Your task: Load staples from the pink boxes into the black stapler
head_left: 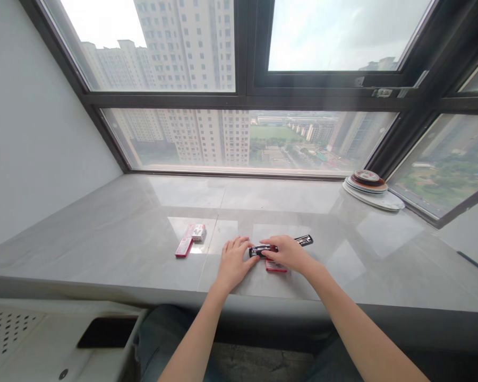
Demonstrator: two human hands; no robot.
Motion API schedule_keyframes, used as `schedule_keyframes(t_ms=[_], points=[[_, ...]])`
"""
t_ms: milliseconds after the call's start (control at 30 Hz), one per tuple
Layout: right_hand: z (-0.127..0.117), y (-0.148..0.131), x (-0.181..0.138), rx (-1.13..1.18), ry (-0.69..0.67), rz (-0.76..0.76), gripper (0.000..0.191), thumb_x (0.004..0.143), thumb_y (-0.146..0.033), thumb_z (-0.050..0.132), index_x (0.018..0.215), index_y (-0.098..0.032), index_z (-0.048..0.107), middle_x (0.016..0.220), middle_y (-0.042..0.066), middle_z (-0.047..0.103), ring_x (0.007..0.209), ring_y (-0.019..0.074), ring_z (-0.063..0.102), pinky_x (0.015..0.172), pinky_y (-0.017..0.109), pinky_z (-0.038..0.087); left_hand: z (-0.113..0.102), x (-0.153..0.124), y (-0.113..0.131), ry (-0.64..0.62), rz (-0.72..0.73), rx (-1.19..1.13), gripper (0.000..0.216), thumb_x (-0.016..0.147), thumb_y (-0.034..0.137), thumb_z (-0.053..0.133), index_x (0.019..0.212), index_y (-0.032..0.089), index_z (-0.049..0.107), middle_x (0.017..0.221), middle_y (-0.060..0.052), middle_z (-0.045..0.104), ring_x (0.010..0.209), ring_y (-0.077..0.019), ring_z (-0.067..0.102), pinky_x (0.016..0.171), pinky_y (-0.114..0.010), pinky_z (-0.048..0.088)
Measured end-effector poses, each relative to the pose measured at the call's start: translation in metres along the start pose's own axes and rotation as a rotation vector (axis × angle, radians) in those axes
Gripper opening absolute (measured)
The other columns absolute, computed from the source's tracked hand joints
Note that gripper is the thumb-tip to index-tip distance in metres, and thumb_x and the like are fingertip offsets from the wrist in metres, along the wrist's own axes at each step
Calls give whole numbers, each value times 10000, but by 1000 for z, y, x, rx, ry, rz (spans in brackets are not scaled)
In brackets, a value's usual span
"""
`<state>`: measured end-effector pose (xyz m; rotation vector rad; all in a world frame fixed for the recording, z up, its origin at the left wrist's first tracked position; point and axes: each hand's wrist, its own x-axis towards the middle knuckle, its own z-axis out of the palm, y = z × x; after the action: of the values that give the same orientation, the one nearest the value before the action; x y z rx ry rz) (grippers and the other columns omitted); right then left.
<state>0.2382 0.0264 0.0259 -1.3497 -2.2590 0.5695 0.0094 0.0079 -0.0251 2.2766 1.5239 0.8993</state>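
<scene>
A black stapler (304, 240), folded wide open, lies slantwise on the grey sill with bright metal along its inside. My left hand (235, 262) has its thumb and forefinger closed around the stapler's left end, the other fingers stretched out over the sill. Bent over the middle of it is my right hand (290, 253), thumb and fingertips pinched at the stapler; whether they also hold something small is hidden. Just under the right hand lies a red-and-white packet (276, 265), partly covered by that hand.
Left of my hands are a flat pink-red box (184, 246) and a small white box (198, 232) touching it. Stacked plates or mats (372, 190) sit in the far right corner by the window. A white plastic piece of furniture (56, 339) stands below the sill at left.
</scene>
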Motion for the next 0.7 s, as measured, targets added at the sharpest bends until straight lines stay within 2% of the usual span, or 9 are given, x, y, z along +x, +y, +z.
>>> schedule_keyframes(t_ms=[67,167,300,367,433,533,600,700], points=[[-1,0,-3,-41,61,78,333,905,-448,656,1136,-235,766,742,22,690,699,185,592,653,278,366,1,0,0,-3,-3,0,233,930,436,677,1144,346,662,1441,12,570,1454,-278,383,1223,-512,233],[3,-5,-9,-64,83,157,271,895,-467,660,959,-225,764,673,10,645,639,170,559,602,275,323,2,-1,-1,-3,-2,-1,236,931,439,676,1146,343,661,1444,7,568,1457,-278,380,1226,-515,225],[12,-5,-26,118,41,129,321,917,-500,622,1074,-243,732,678,-6,628,640,166,556,611,275,360,4,-1,-2,8,-1,0,236,933,443,675,1146,343,662,1446,7,569,1450,-274,387,1227,-512,220],[11,7,-42,211,94,207,372,923,-564,598,1024,-228,722,664,-6,599,623,159,532,588,272,362,4,-1,-3,9,-3,-7,244,930,450,679,1150,344,664,1444,8,573,1446,-273,391,1225,-507,225],[3,27,-60,309,130,367,453,905,-644,590,953,-208,706,634,-7,564,556,137,474,519,262,319,4,-1,-5,10,-3,-19,254,924,456,686,1153,348,669,1441,10,576,1440,-270,398,1219,-501,236],[-18,57,-79,553,84,557,570,854,-700,631,1138,-208,672,676,-7,586,448,88,366,423,243,215,4,1,-6,4,-8,-39,258,912,462,699,1147,358,686,1433,14,583,1421,-266,417,1199,-489,269],[-32,66,-77,704,83,526,643,811,-678,701,1257,-222,630,798,21,641,463,78,402,412,235,233,3,2,-5,-5,-17,-46,260,901,468,710,1137,362,699,1424,12,588,1405,-268,429,1184,-487,289],[-45,59,-54,717,80,354,631,761,-630,774,1227,-220,660,885,41,663,565,105,510,456,236,331,1,3,-3,-13,-29,-53,266,888,479,717,1126,361,713,1416,6,592,1380,-272,448,1169,-489,307]])
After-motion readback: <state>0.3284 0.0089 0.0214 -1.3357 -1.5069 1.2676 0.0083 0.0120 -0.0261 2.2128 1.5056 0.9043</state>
